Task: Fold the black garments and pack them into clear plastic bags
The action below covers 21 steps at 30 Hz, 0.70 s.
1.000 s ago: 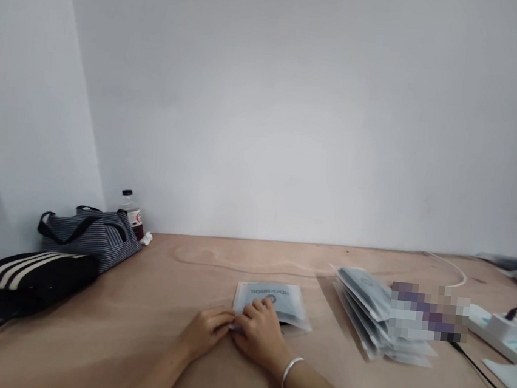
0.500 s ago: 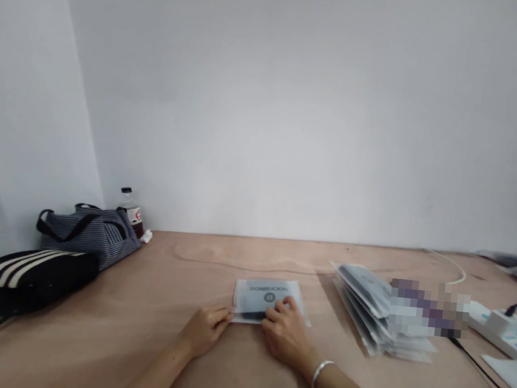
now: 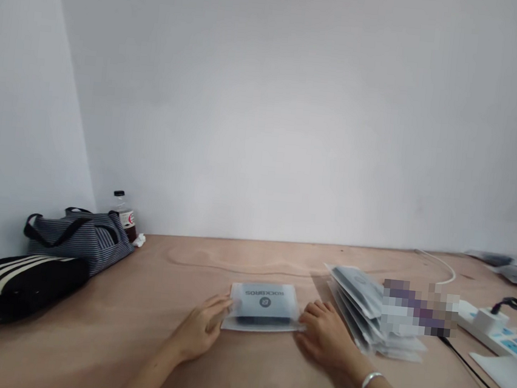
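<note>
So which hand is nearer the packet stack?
Right. The right hand is at the right edge of the single packet, just left of the packet stack; the left hand is farther away, at the single packet's left edge.

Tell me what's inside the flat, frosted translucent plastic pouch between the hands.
Visible through the pouch: a flat, grey-blue rectangle and a dark strip along its near side. Whatever lies beneath the rectangle is covered, and the contents' material can't be told.
</note>
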Motion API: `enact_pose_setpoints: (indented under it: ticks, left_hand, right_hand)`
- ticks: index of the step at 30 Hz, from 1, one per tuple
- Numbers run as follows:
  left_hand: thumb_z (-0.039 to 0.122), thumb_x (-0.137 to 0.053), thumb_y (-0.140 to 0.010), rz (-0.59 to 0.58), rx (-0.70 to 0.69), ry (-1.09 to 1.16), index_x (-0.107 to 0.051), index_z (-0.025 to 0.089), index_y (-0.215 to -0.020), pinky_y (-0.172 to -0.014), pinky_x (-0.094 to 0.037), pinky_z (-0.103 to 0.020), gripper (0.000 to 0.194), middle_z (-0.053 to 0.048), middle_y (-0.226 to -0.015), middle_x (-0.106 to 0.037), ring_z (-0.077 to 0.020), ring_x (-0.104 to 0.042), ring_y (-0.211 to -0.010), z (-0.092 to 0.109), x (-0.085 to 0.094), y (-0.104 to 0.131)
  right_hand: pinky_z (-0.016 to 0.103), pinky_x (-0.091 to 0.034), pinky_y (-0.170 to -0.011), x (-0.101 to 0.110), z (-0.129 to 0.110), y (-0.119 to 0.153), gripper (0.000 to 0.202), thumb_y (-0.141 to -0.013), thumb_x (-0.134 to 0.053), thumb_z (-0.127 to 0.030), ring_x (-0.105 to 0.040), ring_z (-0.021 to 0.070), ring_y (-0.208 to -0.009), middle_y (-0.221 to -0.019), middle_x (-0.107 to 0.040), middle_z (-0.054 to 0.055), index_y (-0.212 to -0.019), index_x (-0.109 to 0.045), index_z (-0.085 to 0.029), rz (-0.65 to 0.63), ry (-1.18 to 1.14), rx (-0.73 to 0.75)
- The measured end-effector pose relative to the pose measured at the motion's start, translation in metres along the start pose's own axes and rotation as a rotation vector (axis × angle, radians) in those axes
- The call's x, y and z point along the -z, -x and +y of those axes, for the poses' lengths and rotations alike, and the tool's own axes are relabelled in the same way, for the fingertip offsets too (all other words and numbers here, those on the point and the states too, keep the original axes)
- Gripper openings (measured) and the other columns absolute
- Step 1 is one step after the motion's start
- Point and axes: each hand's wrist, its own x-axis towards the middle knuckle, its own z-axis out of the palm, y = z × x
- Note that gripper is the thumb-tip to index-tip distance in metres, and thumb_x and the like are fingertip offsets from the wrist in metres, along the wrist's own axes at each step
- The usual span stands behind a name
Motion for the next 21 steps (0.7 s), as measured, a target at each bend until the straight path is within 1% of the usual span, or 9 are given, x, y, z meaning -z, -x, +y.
enact_pose_setpoints:
  ticks: [1,3,5,7,9,12,16,21]
  left_hand:
    - [0.011,-0.044,-0.073,-0.011,-0.007,-0.017,-0.048,0.025,-0.118,-0.097,-0.034,-0.035,0.048,-0.002,-0.121,-0.052,-0.0178,-0.044,-0.114,0.004,-0.002,-0.005]
    - [0.015,-0.041,-0.078,-0.059,-0.035,-0.060,-0.043,0.023,-0.123,-0.100,-0.028,-0.039,0.046,-0.004,-0.127,-0.047,-0.0182,-0.038,-0.119,0.013,-0.012,-0.018]
    - [0.025,-0.036,-0.086,-0.106,-0.023,-0.117,-0.039,0.020,-0.127,-0.101,-0.024,-0.044,0.041,-0.007,-0.131,-0.042,-0.0197,-0.035,-0.121,0.018,-0.028,-0.030]
    - [0.034,-0.032,-0.089,-0.154,0.016,-0.168,-0.034,0.016,-0.129,-0.101,-0.023,-0.046,0.044,-0.011,-0.133,-0.037,-0.0217,-0.030,-0.123,0.019,-0.044,-0.038]
    - [0.038,-0.028,-0.090,-0.194,0.040,-0.197,-0.031,0.013,-0.131,-0.101,-0.023,-0.046,0.047,-0.012,-0.135,-0.033,-0.0224,-0.026,-0.125,0.017,-0.055,-0.040]
    - [0.038,-0.025,-0.091,-0.217,0.039,-0.208,-0.028,0.012,-0.132,-0.101,-0.022,-0.044,0.048,-0.012,-0.137,-0.029,-0.0216,-0.022,-0.126,0.011,-0.062,-0.036]
    - [0.038,-0.024,-0.091,-0.224,0.039,-0.214,-0.028,0.013,-0.132,-0.102,-0.022,-0.042,0.048,-0.012,-0.137,-0.028,-0.0211,-0.022,-0.126,0.010,-0.062,-0.033]
    - [0.039,-0.024,-0.091,-0.229,0.058,-0.192,-0.029,0.014,-0.132,-0.102,-0.023,-0.042,0.048,-0.011,-0.137,-0.030,-0.0206,-0.024,-0.126,0.009,-0.063,-0.034]
  right_hand:
    - [0.034,-0.033,-0.079,0.000,-0.003,-0.004,0.018,-0.075,-0.053,-0.033,-0.049,0.0201,-0.087,-0.089,-0.058,0.004,-0.087,-0.058,-0.022,0.008,-0.037,0.002]
    - [0.035,-0.031,-0.087,-0.004,-0.010,-0.015,0.030,-0.079,-0.049,-0.036,-0.047,0.0207,-0.098,-0.104,-0.057,0.006,-0.105,-0.054,-0.022,0.016,-0.094,0.029]
    - [0.039,-0.025,-0.096,-0.014,-0.016,-0.026,0.042,-0.083,-0.043,-0.038,-0.038,0.0218,-0.114,-0.122,-0.048,0.009,-0.122,-0.043,-0.020,-0.002,-0.115,0.069]
    - [0.043,-0.018,-0.101,-0.026,-0.020,-0.036,0.050,-0.086,-0.036,-0.041,-0.026,0.0225,-0.123,-0.133,-0.036,0.010,-0.130,-0.032,-0.018,-0.045,-0.118,0.084]
    - [0.045,-0.016,-0.101,-0.037,-0.021,-0.041,0.054,-0.088,-0.030,-0.044,-0.020,0.0223,-0.126,-0.137,-0.028,0.010,-0.134,-0.025,-0.017,-0.103,-0.130,0.079]
    - [0.045,-0.016,-0.102,-0.046,-0.019,-0.041,0.058,-0.088,-0.026,-0.048,-0.018,0.0220,-0.127,-0.139,-0.022,0.011,-0.135,-0.020,-0.016,-0.170,-0.164,0.060]
    - [0.044,-0.016,-0.102,-0.047,-0.017,-0.039,0.060,-0.087,-0.025,-0.052,-0.016,0.0212,-0.127,-0.139,-0.019,0.009,-0.136,-0.017,-0.017,-0.209,-0.196,0.043]
    - [0.044,-0.014,-0.102,-0.043,-0.019,-0.040,0.062,-0.086,-0.026,-0.054,-0.015,0.0213,-0.128,-0.140,-0.019,0.008,-0.136,-0.017,-0.019,-0.245,-0.214,0.030]
